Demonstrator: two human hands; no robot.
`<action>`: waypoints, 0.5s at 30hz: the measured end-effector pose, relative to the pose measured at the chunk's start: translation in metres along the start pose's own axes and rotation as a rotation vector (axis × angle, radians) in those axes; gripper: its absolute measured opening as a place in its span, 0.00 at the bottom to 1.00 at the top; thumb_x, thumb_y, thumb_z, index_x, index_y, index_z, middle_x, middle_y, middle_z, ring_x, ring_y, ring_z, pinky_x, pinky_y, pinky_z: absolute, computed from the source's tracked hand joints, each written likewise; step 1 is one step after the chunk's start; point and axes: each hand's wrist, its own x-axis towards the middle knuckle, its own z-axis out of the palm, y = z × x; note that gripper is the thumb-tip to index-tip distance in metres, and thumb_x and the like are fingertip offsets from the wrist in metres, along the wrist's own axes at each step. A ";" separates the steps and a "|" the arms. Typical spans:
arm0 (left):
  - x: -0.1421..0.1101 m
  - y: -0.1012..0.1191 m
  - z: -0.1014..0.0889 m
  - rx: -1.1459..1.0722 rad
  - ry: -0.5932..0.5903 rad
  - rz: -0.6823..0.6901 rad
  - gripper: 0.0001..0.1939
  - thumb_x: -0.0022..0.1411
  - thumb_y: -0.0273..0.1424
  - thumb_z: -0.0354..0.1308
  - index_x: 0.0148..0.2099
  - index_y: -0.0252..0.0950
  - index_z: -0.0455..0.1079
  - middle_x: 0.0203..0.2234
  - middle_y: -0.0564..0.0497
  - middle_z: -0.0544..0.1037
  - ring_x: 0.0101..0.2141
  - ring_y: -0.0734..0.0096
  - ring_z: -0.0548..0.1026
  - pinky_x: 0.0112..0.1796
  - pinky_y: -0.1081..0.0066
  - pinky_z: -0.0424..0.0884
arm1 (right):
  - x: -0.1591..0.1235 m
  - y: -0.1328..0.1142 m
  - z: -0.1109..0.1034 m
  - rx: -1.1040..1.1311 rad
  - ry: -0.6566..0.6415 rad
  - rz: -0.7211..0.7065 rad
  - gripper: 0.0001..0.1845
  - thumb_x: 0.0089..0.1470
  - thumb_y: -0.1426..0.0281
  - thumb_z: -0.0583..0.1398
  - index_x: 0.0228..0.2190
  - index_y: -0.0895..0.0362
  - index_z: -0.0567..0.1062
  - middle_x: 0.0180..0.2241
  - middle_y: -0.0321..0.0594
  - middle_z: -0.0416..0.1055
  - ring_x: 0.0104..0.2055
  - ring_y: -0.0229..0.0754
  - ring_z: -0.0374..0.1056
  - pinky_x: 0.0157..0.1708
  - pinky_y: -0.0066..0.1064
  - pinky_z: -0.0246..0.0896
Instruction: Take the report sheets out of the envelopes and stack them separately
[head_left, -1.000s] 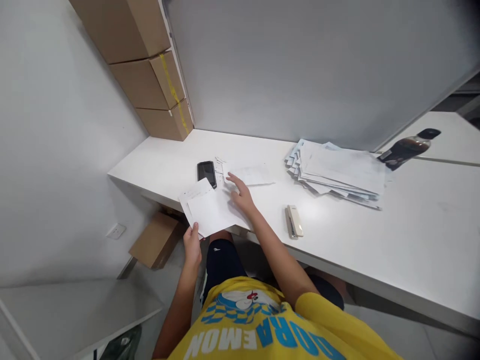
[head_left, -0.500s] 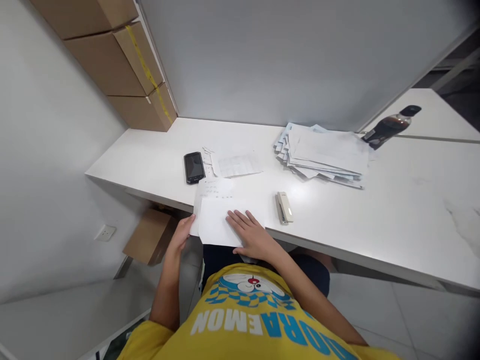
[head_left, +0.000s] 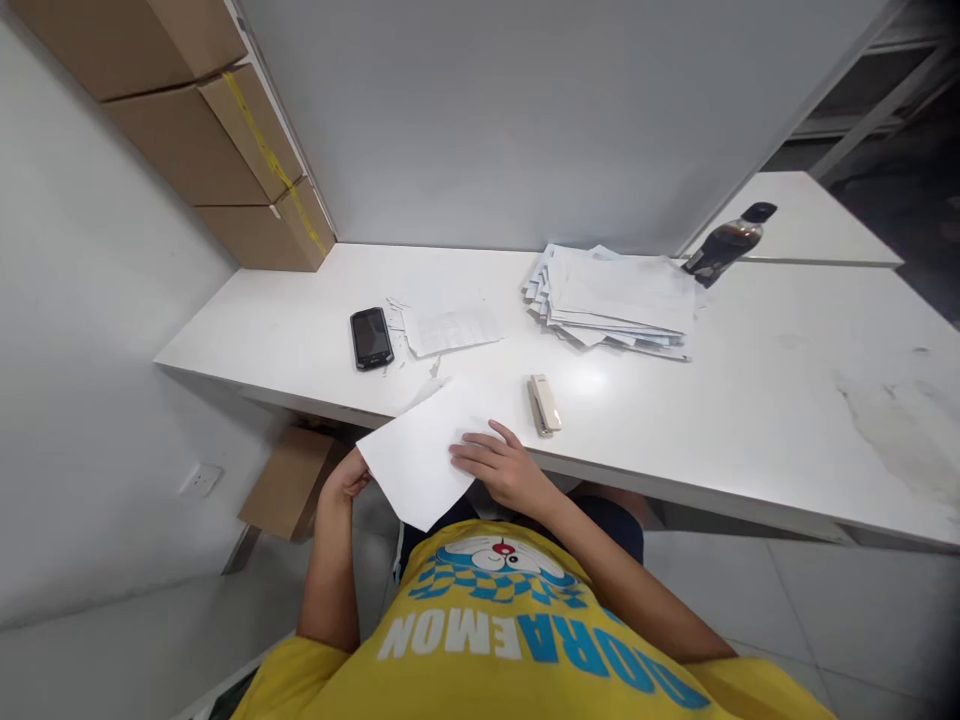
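Paper (head_left: 416, 460) meets the right hand's (head_left: 514, 475) loosely spread fingers; the left hand's (head_left: 346, 476), partly hidden, I can't judge. Stapler (head_left: 546, 404) sits untouched; progress is unclear.

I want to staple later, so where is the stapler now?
In the head view, the stapler lies on the desk, just beyond the right hand.

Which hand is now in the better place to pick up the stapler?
Probably the right hand. Its fingers are extended over the white paper, quite close to the stapler. The left hand is farther away, at the paper's opposite side, with its fingers partly hidden.
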 end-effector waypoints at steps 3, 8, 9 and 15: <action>0.004 0.007 0.006 -0.034 -0.042 -0.061 0.23 0.54 0.43 0.67 0.46 0.31 0.77 0.29 0.46 0.83 0.31 0.57 0.81 0.32 0.66 0.76 | 0.003 0.010 0.016 0.040 -0.017 0.018 0.26 0.56 0.83 0.50 0.50 0.52 0.75 0.52 0.38 0.75 0.59 0.44 0.64 0.66 0.52 0.44; 0.001 0.011 0.014 -0.252 -0.012 0.037 0.30 0.61 0.53 0.56 0.49 0.30 0.75 0.42 0.40 0.82 0.49 0.50 0.78 0.48 0.59 0.75 | 0.019 0.014 0.029 0.009 -0.078 0.134 0.28 0.53 0.82 0.51 0.53 0.56 0.73 0.57 0.42 0.71 0.61 0.49 0.61 0.66 0.55 0.43; 0.000 0.008 0.016 -0.267 -0.013 0.070 0.30 0.60 0.53 0.56 0.50 0.31 0.74 0.44 0.40 0.81 0.51 0.51 0.76 0.50 0.59 0.74 | 0.022 0.013 0.029 -0.004 -0.087 0.162 0.29 0.52 0.82 0.51 0.54 0.56 0.72 0.58 0.42 0.70 0.62 0.49 0.61 0.66 0.56 0.43; -0.006 -0.012 0.038 -0.061 0.106 0.184 0.28 0.42 0.37 0.75 0.45 0.30 0.75 0.40 0.39 0.82 0.45 0.52 0.79 0.49 0.59 0.74 | 0.025 0.006 0.030 -0.023 -0.126 0.214 0.36 0.50 0.83 0.50 0.62 0.61 0.63 0.64 0.46 0.61 0.66 0.51 0.55 0.68 0.55 0.39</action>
